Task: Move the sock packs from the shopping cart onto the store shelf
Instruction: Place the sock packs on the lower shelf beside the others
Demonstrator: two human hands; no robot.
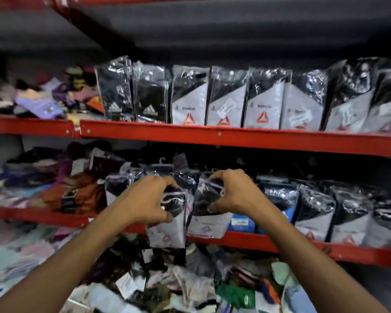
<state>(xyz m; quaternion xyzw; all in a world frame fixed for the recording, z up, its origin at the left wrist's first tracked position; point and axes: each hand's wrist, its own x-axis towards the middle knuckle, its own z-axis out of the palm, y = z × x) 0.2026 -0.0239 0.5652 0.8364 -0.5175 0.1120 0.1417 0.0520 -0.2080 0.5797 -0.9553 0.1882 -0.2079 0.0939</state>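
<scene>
Head view, positions taken from the middle red shelf (212,239).

- Hands, 2. The left hand (145,199) is closed on the top of one sock pack (167,227), which is held in front of the shelf's red edge. The right hand (233,193) is closed on the top of a second sock pack (207,213), which is stood on the shelf beside the first.
- Shelved packs, right of the hands: 4 are counted (314,211), upright.
- Upper shelf (235,135): 8 packs are counted in a row (226,98); the row is cut off at the frame edge.
- Loose socks (178,283) are heaped below; no count is possible.
</scene>
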